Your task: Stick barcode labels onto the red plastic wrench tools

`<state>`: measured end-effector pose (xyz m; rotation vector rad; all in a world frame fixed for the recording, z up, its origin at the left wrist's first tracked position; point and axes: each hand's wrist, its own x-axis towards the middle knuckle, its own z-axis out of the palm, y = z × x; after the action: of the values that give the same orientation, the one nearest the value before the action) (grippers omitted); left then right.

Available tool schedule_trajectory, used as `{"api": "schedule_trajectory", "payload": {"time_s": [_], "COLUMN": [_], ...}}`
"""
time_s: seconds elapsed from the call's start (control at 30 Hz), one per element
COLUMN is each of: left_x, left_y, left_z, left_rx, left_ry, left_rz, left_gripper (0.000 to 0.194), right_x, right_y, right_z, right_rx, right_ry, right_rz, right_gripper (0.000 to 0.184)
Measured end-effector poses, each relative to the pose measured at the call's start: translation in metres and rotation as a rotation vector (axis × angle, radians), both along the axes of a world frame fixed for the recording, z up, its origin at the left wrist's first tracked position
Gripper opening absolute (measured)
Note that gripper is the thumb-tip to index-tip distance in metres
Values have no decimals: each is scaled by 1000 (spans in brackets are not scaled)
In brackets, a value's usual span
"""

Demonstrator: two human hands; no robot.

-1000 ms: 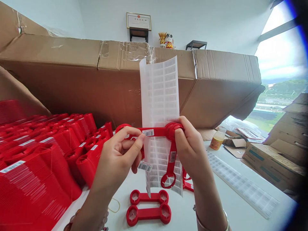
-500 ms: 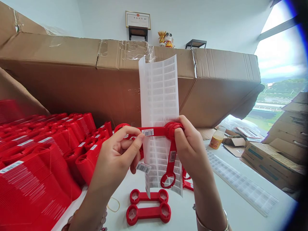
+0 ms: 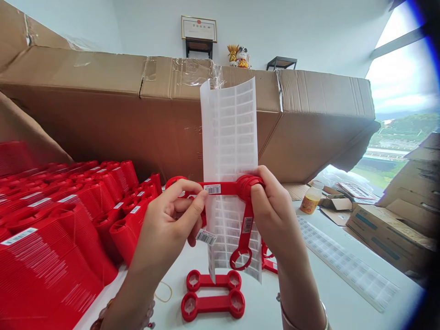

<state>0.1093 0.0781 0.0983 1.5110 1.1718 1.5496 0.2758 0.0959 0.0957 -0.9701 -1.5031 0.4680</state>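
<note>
My left hand (image 3: pixel 165 224) pinches a red plastic dumbbell-shaped bar (image 3: pixel 223 188) near its barcode sticker (image 3: pixel 213 189), thumb on top. A loose barcode label (image 3: pixel 206 237) sits at my left fingers. My right hand (image 3: pixel 275 215) grips the bar's round end at a hub, where a second red arm (image 3: pixel 246 233) hangs down to a ring. Behind both lies a curved translucent label sheet (image 3: pixel 228 137) printed with rows of small labels, pinched against the red part. Its lower part shows through the ring.
Stacks of ribbed red parts (image 3: pixel 58 229) fill the left of the white table (image 3: pixel 172 302). Two red dumbbell pieces (image 3: pixel 213 298) and a rubber band lie below my hands. Large cardboard boxes (image 3: pixel 137 114) stand behind; a label strip, bottle and cartons sit right.
My hands and the red part have barely moved. The view has shifted slightly, and the loose barcode label sits at nearly the same spot by my left fingers.
</note>
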Motion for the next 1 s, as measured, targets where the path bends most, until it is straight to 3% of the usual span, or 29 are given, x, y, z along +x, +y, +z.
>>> {"api": "schedule_trajectory", "payload": {"time_s": [0.4,0.6,1.0], "left_x": [-1,-13,-13], "left_y": [1,9,10], "left_z": [-1,-4,-5], "left_rx": [2,-30,-14], "left_ry": [-10,39,59], "left_rz": [-4,-117,-116], "left_gripper": [14,14,14], "right_x": [1,1,-4], "right_y": [-1,0,-2], "right_z": [0,1,1], "right_rx": [-3,-16,-19], "right_ry": [-8,-13,23], "right_rz": [-3,-6,-23], "right_gripper": [23,24,23]}}
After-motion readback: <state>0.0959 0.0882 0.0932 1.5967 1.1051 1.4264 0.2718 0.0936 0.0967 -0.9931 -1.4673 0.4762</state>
